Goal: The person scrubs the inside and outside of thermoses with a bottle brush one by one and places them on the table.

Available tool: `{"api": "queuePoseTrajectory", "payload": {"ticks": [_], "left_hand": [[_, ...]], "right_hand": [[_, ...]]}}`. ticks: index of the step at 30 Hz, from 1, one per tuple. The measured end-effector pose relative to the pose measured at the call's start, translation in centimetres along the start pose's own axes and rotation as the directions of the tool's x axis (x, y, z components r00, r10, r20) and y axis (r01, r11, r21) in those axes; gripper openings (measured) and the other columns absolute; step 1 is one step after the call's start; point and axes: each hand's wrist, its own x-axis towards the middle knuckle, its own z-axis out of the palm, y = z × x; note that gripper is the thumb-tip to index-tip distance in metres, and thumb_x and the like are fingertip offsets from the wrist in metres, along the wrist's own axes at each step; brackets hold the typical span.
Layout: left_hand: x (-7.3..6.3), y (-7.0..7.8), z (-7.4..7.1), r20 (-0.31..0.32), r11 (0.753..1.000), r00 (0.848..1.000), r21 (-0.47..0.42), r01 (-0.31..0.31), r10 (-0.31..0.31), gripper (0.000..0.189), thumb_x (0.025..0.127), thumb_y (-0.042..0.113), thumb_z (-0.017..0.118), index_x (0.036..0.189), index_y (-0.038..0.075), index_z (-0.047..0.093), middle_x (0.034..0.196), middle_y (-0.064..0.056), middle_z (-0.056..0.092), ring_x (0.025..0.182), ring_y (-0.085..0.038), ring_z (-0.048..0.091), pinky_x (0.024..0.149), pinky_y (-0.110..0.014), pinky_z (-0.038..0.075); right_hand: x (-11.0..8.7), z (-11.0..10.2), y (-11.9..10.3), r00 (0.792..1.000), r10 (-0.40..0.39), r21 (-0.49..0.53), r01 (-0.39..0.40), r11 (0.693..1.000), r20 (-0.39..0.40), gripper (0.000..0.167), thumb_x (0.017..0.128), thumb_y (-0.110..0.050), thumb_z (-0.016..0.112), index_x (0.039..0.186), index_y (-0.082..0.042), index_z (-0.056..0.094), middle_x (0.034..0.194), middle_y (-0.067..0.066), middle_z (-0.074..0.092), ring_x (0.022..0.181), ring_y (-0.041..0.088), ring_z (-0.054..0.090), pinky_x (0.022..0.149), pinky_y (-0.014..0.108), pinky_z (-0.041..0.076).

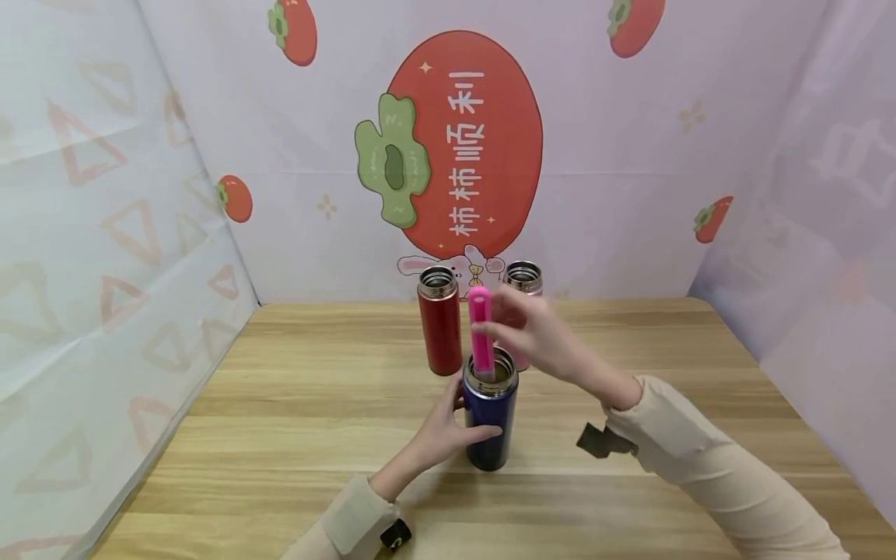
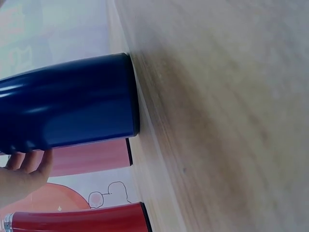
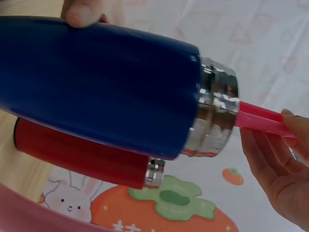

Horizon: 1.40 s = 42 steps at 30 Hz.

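Beige sleeves [image 1: 707, 459] reach in from four and seven o'clock. The right hand [image 1: 542, 334] pinches a pink handle [image 1: 482, 346], its lower end inside the upright blue bottle [image 1: 490, 408]; the left hand [image 1: 448, 428] grips that bottle at nine o'clock. Beyond it stand a red bottle [image 1: 441, 330] at eleven and a pink bottle [image 2: 91, 157] at one.

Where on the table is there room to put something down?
Bare table lies between the red bottle and left cloth wall, and right of the pink bottle, beyond the right sleeve. The middle is crowded: the left hand holds the blue bottle, the right hand a pink stick in its opening, both other bottles close behind.
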Motion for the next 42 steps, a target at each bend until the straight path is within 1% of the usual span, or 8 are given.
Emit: {"api": "queuePoseTrajectory", "payload": {"ticks": [4, 8, 15, 22, 27, 29, 34, 42], "left_hand": [[-0.4, 1.5, 0.0, 0.013, 0.999, 1.0, -0.022, 0.025, -0.024, 0.081, 0.074, 0.015, 0.071, 0.138, 0.014, 0.02, 0.128, -0.008, 0.043, 0.114, -0.022, 0.042, 0.093, -0.042, 0.034], [-0.6, 1.7, 0.1, 0.009, 0.999, 0.999, -0.038, 0.035, -0.035, 0.078, 0.075, 0.016, 0.069, 0.137, 0.014, 0.022, 0.128, -0.007, 0.043, 0.115, -0.022, 0.041, 0.094, -0.042, 0.032], [-0.7, 1.6, 0.3, 0.044, 0.995, 0.997, -0.08, 0.065, -0.062, 0.079, 0.077, 0.015, 0.067, 0.138, 0.014, 0.017, 0.13, -0.009, 0.041, 0.116, -0.024, 0.041, 0.097, -0.043, 0.031], [-0.4, 0.3, 0.5, 0.049, 0.997, 0.998, -0.061, 0.044, -0.041, 0.088, 0.071, 0.009, 0.073, 0.138, 0.013, 0.015, 0.129, -0.009, 0.042, 0.114, -0.023, 0.045, 0.094, -0.039, 0.036], [0.1, -1.4, 0.6, 0.01, 1.0, 1.0, 0.012, 0.016, -0.016, 0.085, 0.067, 0.014, 0.077, 0.135, 0.017, 0.025, 0.124, -0.006, 0.048, 0.109, -0.02, 0.049, 0.09, -0.036, 0.04], [0.2, -1.6, 0.5, -0.007, 0.998, 1.0, 0.058, -0.013, 0.014, 0.082, 0.066, 0.018, 0.078, 0.133, 0.018, 0.03, 0.122, -0.006, 0.05, 0.108, -0.02, 0.05, 0.088, -0.036, 0.041], [-0.2, -1.1, -0.3, -0.061, 0.984, 0.995, 0.166, -0.063, 0.074, 0.081, 0.063, 0.026, 0.08, 0.13, 0.022, 0.036, 0.117, -0.005, 0.053, 0.104, -0.019, 0.051, 0.085, -0.039, 0.043], [-1.6, 0.3, -1.7, -0.13, 0.949, 0.977, 0.289, -0.124, 0.167, 0.077, 0.057, 0.024, 0.083, 0.123, 0.024, 0.042, 0.111, -0.004, 0.057, 0.1, -0.018, 0.054, 0.082, -0.041, 0.044]], "right_hand": [[-1.3, 0.7, 0.8, 0.999, 0.034, 0.024, -0.034, 0.999, -0.032, 0.027, 0.074, 0.001, 0.067, 0.099, 0.002, 0.056, 0.082, 0.009, 0.062, 0.072, 0.014, 0.061, 0.068, 0.027, 0.051], [-1.8, 0.8, 0.8, 0.998, 0.049, 0.026, -0.048, 0.999, -0.044, 0.03, 0.072, 0.001, 0.069, 0.099, 0.002, 0.056, 0.082, 0.009, 0.063, 0.071, 0.014, 0.061, 0.066, 0.027, 0.051], [-2.2, 0.8, 0.9, 0.998, 0.045, 0.044, -0.043, 0.998, -0.041, 0.023, 0.071, 0.002, 0.07, 0.091, 0.0, 0.06, 0.081, 0.007, 0.06, 0.07, 0.014, 0.06, 0.064, 0.028, 0.051], [-2.7, 1.0, 1.2, 0.995, 0.091, 0.045, -0.09, 0.995, -0.043, 0.022, 0.072, -0.001, 0.07, 0.092, -0.001, 0.062, 0.083, 0.007, 0.062, 0.073, 0.014, 0.061, 0.067, 0.026, 0.051], [-3.0, 1.1, 1.5, 0.996, 0.045, 0.043, -0.041, 0.998, -0.083, 0.021, 0.071, 0.001, 0.07, 0.089, 0.001, 0.061, 0.081, 0.008, 0.063, 0.072, 0.015, 0.062, 0.066, 0.027, 0.051], [-3.2, 0.9, 1.6, 0.992, 0.047, 0.041, -0.043, 0.998, -0.114, 0.019, 0.071, 0.002, 0.069, 0.088, 0.001, 0.061, 0.079, 0.008, 0.062, 0.071, 0.014, 0.062, 0.066, 0.026, 0.051], [-4.1, 0.2, 1.8, 0.97, 0.132, 0.131, -0.106, 0.986, -0.203, 0.018, 0.073, 0.005, 0.066, 0.09, 0.005, 0.06, 0.079, 0.005, 0.062, 0.071, 0.009, 0.061, 0.064, 0.025, 0.051], [-6.0, 0.0, 1.6, 0.926, 0.202, 0.294, -0.107, 0.95, -0.318, 0.017, 0.075, 0.008, 0.063, 0.091, 0.009, 0.059, 0.083, -0.001, 0.064, 0.072, 0.011, 0.059, 0.066, 0.023, 0.05]]}}
